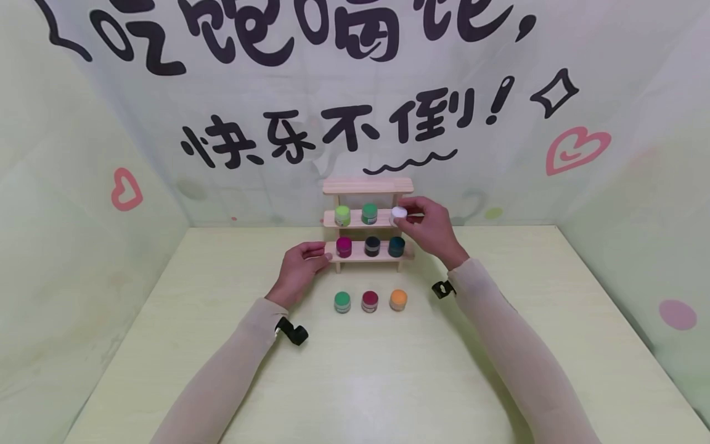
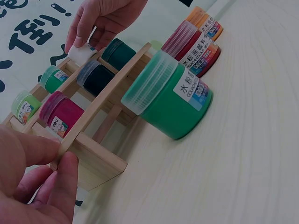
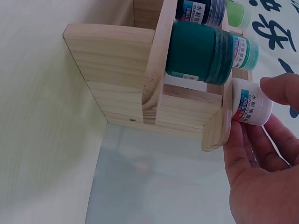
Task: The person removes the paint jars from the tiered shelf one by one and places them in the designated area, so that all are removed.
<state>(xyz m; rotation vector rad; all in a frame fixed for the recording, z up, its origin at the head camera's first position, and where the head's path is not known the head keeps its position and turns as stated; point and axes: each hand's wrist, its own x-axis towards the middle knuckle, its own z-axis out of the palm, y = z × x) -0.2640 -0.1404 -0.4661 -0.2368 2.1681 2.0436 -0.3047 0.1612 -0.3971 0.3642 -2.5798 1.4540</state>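
A tiered wooden display rack (image 1: 368, 185) stands at the back of the table. My right hand (image 1: 431, 229) holds a white paint jar (image 3: 248, 103) at the right end of the middle shelf, thumb on its lid side and fingers around the other side. With thumb and fingertips, my left hand (image 1: 297, 271) pinches the left end of the lowest shelf (image 2: 70, 140). Beside the white jar sit a green jar (image 1: 369, 214) and a light green jar (image 1: 342, 216). Magenta (image 1: 344, 247), black (image 1: 372, 246) and dark teal (image 1: 396, 246) jars line the lowest shelf.
In front of the rack, a green jar (image 1: 342, 302), a dark red jar (image 1: 369, 301) and an orange jar (image 1: 398, 300) stand in a row on the table (image 1: 355, 382). A printed cloth wall (image 1: 266, 197) rises close behind the rack.
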